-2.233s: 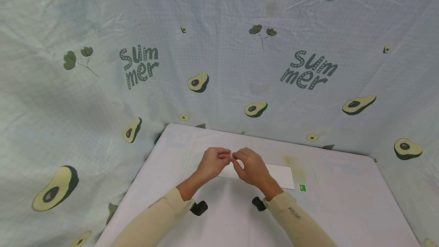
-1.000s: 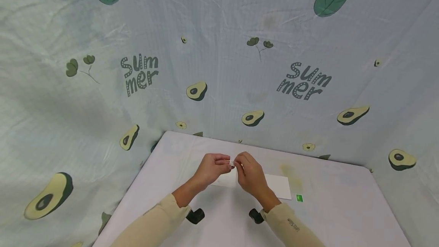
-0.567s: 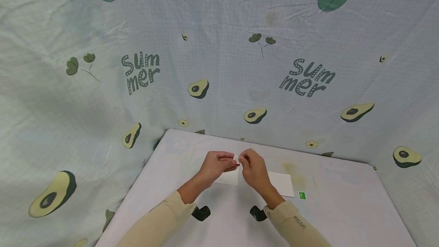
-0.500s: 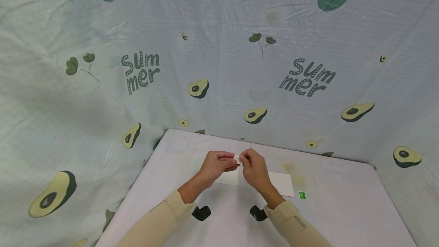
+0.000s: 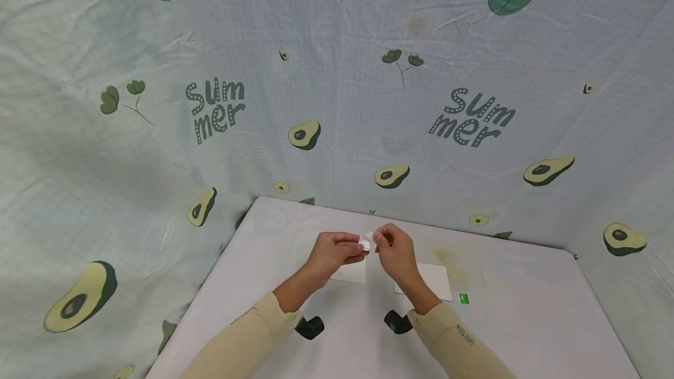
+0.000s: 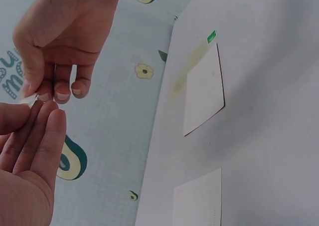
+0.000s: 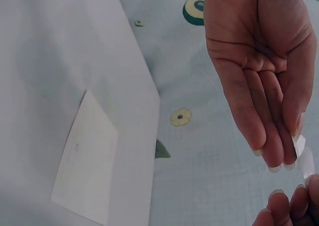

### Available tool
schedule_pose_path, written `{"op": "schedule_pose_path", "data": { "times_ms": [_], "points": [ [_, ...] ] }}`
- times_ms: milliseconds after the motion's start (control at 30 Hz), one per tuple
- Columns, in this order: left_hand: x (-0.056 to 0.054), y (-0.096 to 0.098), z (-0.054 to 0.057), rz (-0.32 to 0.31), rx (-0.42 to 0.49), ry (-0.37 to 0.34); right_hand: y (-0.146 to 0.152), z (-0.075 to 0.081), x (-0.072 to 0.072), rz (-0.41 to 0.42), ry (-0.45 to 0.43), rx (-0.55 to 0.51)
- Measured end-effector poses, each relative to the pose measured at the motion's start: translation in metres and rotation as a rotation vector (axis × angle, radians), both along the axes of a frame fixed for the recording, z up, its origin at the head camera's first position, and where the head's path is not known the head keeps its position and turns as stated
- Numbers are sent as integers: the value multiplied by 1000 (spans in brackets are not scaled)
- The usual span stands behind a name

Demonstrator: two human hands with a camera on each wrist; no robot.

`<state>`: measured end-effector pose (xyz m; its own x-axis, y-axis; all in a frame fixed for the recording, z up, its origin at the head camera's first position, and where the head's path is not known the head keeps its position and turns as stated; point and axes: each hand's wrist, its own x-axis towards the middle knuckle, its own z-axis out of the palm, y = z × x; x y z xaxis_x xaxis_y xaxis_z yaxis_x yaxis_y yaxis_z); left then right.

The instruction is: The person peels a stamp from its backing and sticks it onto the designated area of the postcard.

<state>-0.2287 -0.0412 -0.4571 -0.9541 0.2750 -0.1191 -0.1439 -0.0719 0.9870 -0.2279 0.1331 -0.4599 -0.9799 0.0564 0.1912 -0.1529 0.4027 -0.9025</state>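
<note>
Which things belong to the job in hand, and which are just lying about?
In the job:
small white piece, pinched by left hand and right hand

Lying untouched, though possibly related:
left white card
right white card
green rectangle

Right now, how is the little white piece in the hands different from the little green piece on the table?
The white piece looks plain white; the green piece is green with a pale border. The white piece is held up in the air by the left hand and right hand, while the green piece lies on the table. The white piece looks bent; the green piece looks flat. Both are small.
</note>
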Motion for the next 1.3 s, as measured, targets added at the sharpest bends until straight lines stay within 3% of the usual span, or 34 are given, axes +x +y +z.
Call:
{"op": "schedule_pose_path", "data": {
  "times_ms": [300, 467, 700, 1033, 1300],
  "points": [
    [-3, -1, 1, 11, -22, 0, 11, 0, -12, -75, 27, -46],
    [-3, -3, 0, 15, -37, 2, 17, -4, -15, -104, -10, -48],
    [-3, -5, 1, 31, -48, -26, 25, -8, -19, -127, -47, -12],
    [-4, -7, -1, 36, -20, -26, 36, -24, -33, -154, 7, 74],
    [-3, -7, -1, 35, -23, -36, 42, -37, -35, -156, -53, 141]
  ]
}}
